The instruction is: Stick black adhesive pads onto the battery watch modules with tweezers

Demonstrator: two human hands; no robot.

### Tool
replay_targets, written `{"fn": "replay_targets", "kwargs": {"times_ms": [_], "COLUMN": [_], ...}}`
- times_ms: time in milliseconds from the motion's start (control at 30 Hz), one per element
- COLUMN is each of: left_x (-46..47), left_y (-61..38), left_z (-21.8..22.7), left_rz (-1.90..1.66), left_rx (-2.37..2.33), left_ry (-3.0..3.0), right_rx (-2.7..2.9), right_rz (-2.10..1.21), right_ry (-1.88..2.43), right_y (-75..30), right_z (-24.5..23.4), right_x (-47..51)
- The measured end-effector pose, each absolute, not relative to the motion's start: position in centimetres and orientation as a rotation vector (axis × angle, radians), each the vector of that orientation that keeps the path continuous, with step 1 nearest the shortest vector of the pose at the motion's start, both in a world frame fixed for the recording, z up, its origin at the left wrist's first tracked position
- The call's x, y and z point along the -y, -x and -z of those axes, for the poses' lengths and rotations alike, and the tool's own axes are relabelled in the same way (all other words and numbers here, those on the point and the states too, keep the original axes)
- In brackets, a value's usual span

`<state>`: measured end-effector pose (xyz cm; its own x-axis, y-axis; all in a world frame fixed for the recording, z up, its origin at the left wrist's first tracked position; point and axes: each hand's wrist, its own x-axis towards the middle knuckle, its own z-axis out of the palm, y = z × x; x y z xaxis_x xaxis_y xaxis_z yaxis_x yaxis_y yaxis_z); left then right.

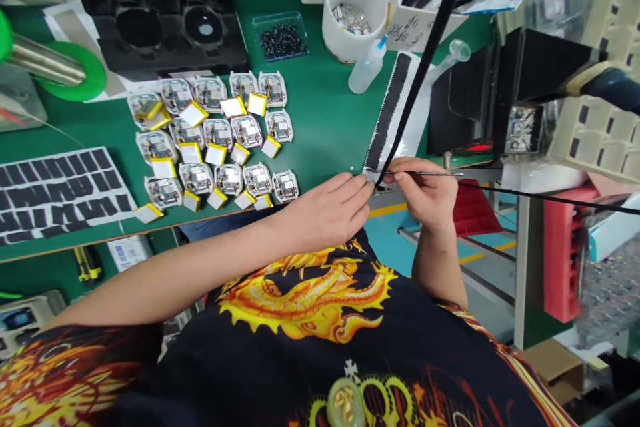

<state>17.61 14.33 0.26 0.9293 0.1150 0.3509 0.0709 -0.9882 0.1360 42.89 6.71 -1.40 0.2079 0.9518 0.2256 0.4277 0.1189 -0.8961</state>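
My right hand (425, 193) is closed around thin metal tweezers (437, 174), which point left toward my left hand. At the table's front edge, my left hand (333, 213) has its fingers together, closed on the near end of a white backing sheet (413, 107) with a row of black adhesive pieces. Its fingertips and the tweezer tips meet there; whether a piece is between them is too small to tell. To the left lie several open watch cases (247, 131) with circuit boards showing, and silver battery cells (216, 155) with yellow edges beside them.
A white tub (350, 37) of small metal parts, a squeeze bottle (367, 67) and a blue tray (280, 37) of black screws stand behind. A solder spool (65, 70) and another sheet of black pieces (60, 193) are left. A black cord (435, 47) crosses the view.
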Motion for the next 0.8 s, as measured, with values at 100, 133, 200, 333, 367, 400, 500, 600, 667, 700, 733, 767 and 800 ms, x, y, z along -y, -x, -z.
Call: {"fn": "replay_targets", "kwargs": {"times_ms": [100,133,200,333,367,400,500,600,667,700,733,767,800], "left_x": [-14.26,-14.26,-14.28,-14.4,-14.44,-14.47,-14.54,-14.57,-14.56,-14.55,-14.55,-14.55,-14.57], "left_y": [-18.22,-18.3,-18.36,-18.37,-18.39,-18.42,-18.49,-18.45,-18.38,-18.36,-18.36,-18.4,-18.47], "left_z": [0.21,0.32,0.46,0.47,0.46,0.45,0.45,0.49,0.56,0.61,0.68,0.76,0.83], "left_rz": [-0.487,-0.469,-0.455,-0.451,-0.449,-0.449,-0.443,-0.433,-0.444,-0.462,-0.483,-0.504,-0.518], "left_rx": [-0.159,-0.163,-0.174,-0.177,-0.176,-0.176,-0.178,-0.18,-0.185,-0.194,-0.208,-0.229,-0.255], "left_ry": [-2.99,-2.995,-3.001,-2.999,-2.995,-2.99,-2.978,-2.958,-2.928,-2.91,-2.895,-2.886,-2.886], "right_rx": [1.393,1.397,1.408,1.417,1.417,1.416,1.412,1.426,1.439,1.446,1.453,1.459,1.463], "right_rz": [-0.652,-0.65,-0.65,-0.642,-0.638,-0.636,-0.63,-0.626,-0.621,-0.617,-0.614,-0.609,-0.604], "right_ry": [1.46,1.46,1.468,1.495,1.502,1.509,1.517,1.522,1.535,1.544,1.555,1.565,1.573], "right_y": [-42.98,-42.99,-43.0,-42.91,-42.86,-42.81,-42.7,-42.7,-42.75,-42.78,-42.81,-42.83,-42.86], "right_z": [1.54,1.57,1.64,1.76,1.79,1.81,1.85,1.83,1.78,1.75,1.72,1.69,1.67], "right_x": [-6.75,-6.73,-6.67,-6.64,-6.66,-6.68,-6.76,-6.83,-6.86,-6.88,-6.91,-6.95,-6.98]}}
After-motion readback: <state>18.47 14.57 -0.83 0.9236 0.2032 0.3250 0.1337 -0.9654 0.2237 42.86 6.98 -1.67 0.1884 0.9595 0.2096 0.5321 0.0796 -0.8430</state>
